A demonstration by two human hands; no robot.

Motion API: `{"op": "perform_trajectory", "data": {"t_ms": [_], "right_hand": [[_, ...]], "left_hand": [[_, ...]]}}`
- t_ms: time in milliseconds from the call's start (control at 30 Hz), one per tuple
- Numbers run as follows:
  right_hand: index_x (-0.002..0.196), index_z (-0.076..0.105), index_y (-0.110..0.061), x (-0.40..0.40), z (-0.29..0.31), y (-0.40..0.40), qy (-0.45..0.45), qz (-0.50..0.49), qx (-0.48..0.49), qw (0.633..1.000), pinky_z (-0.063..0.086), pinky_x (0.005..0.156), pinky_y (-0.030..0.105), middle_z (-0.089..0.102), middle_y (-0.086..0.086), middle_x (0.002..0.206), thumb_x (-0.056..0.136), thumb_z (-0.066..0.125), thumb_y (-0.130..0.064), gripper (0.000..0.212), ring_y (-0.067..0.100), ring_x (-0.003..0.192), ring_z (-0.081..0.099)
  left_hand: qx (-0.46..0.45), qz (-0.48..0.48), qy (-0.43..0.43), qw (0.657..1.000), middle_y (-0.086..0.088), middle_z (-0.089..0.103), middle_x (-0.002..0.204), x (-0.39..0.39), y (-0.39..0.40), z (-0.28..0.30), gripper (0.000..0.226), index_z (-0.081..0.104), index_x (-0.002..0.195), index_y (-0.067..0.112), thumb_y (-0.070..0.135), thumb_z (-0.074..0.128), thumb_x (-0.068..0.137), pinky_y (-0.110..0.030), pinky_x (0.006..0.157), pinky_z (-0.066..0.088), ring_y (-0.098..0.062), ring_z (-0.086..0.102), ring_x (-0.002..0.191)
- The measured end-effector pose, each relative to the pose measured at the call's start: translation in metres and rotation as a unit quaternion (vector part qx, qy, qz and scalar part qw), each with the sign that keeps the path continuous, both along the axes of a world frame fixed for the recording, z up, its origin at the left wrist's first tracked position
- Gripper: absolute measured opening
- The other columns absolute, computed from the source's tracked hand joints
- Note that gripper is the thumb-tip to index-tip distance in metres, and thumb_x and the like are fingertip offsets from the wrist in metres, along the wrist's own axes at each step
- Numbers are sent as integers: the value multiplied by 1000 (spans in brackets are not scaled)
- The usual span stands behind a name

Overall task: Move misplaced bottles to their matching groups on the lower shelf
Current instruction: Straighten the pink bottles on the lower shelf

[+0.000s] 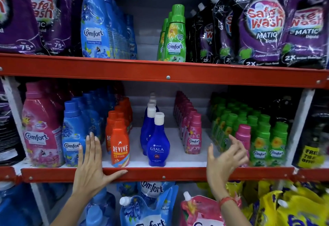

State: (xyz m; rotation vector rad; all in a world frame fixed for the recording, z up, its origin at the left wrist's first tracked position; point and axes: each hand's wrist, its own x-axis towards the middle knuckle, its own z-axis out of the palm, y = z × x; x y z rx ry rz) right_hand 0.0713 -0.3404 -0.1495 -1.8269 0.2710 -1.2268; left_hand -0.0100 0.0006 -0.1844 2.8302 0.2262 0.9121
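Note:
On the lower shelf stand rows of small bottles: blue Comfort, orange Revive, dark blue Ujala, pink Comfort and green Comfort. One pink bottle stands at the front left of the green group. My left hand lies flat and open against the shelf's red front rail, in front of the blue bottles. My right hand is open with fingers spread, just in front of the pink bottle among the green ones, blurred; I cannot tell whether it touches it.
A large pink Comfort bottle stands at the shelf's left end. The upper shelf carries tall blue and green Comfort bottles and purple Safewash pouches. Below hang blue, pink and yellow refill pouches.

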Motion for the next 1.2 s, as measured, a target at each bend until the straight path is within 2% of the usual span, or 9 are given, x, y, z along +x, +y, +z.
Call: {"op": "perform_trajectory", "data": {"t_ms": [167, 233, 400, 633, 767, 1000, 1200], "right_hand": [[142, 27, -3, 7, -3, -16, 20, -41, 46, 998, 31, 105, 51, 34, 27, 139, 71, 78, -16, 89, 43, 124, 33], [145, 21, 0, 9, -4, -23, 42, -47, 61, 996, 28, 107, 51, 32, 29, 141, 72, 77, -16, 94, 46, 125, 32], [143, 27, 4, 14, -8, -39, 86, -17, 54, 995, 27, 108, 53, 39, 32, 139, 77, 74, -11, 82, 46, 127, 33], [127, 46, 1, 11, -2, -43, 57, -7, 53, 997, 34, 100, 49, 52, 27, 127, 69, 80, -5, 67, 42, 117, 43], [121, 49, -2, 7, -1, -27, 47, 23, 46, 998, 40, 96, 49, 58, 24, 119, 66, 84, -13, 66, 40, 111, 49], [107, 53, -10, -1, -1, 14, 33, 84, 27, 996, 43, 80, 36, 65, 13, 104, 57, 89, -31, 65, 30, 97, 57], [101, 49, -13, -2, -2, 32, 41, 97, 8, 994, 42, 76, 33, 63, 11, 99, 54, 90, -29, 65, 30, 94, 57]], "left_hand": [[-6, 4, 7, 1000, -16, -7, 165, -1, 1, 0, 137, -2, 154, 1, 94, 37, 60, -36, 123, -9, -28, -2, 153], [-7, 6, 11, 1000, -16, -7, 165, -1, 1, 1, 137, -1, 154, 1, 94, 36, 60, -34, 123, -12, -28, -2, 153], [-3, 6, 6, 1000, -15, -7, 165, 0, 1, 0, 137, -3, 154, 2, 95, 35, 61, -37, 123, -9, -27, -2, 153], [0, 7, -2, 1000, -14, -7, 165, 0, 0, -3, 136, -3, 154, 1, 94, 35, 61, -49, 122, 5, -26, -3, 153], [-2, 9, 6, 1000, -14, -8, 165, -1, 0, -2, 137, -4, 153, 1, 94, 35, 60, -51, 122, 7, -26, -3, 153], [-5, 10, 9, 1000, -14, -9, 165, -3, -1, 0, 138, -3, 153, 1, 95, 35, 60, -46, 122, 2, -26, -4, 153], [-8, 13, 12, 1000, -16, -6, 165, -5, -3, 2, 138, -2, 153, 0, 96, 34, 61, -40, 123, -7, -26, -3, 153]]}}
